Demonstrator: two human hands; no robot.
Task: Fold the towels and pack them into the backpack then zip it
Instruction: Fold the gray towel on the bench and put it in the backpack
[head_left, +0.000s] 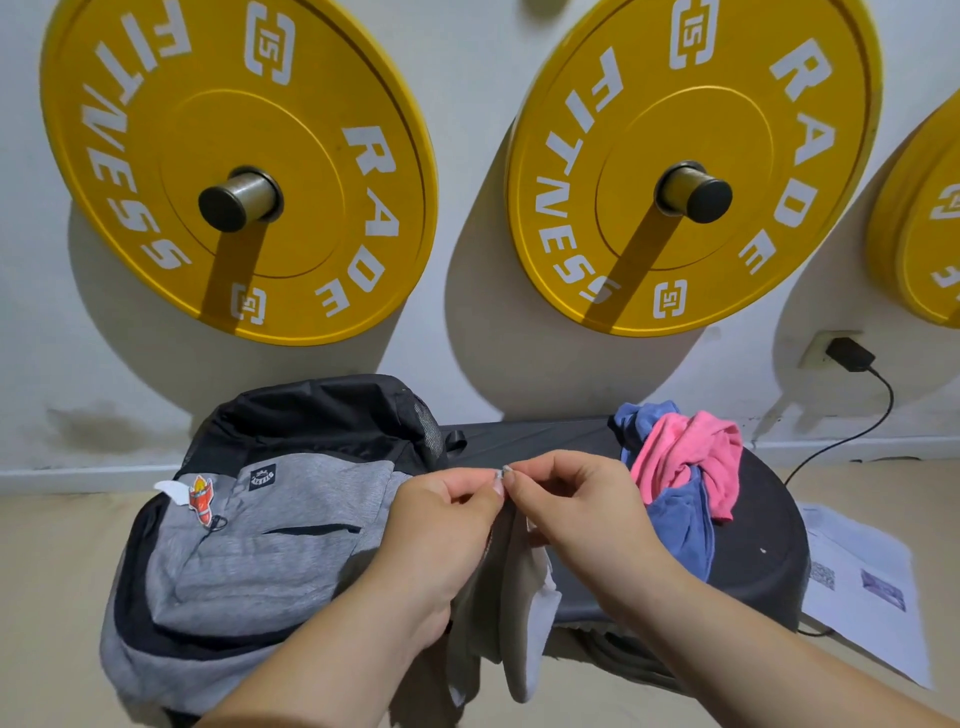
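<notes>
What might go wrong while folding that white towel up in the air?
Both hands, left and right, pinch the white towel only by its top edge, so it could slip and drop to the floor. It hangs in loose, uneven folds, so the fold may come out crooked. The pink towel and blue towel lie bunched near the bench edge; a bump might knock them off.

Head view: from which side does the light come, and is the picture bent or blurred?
Head view: pegs and yellow plates throw shadows down-left, so light comes from upper right; wide-angle bending curves the baseboard; both hands and the pale towel look sharp.
</notes>
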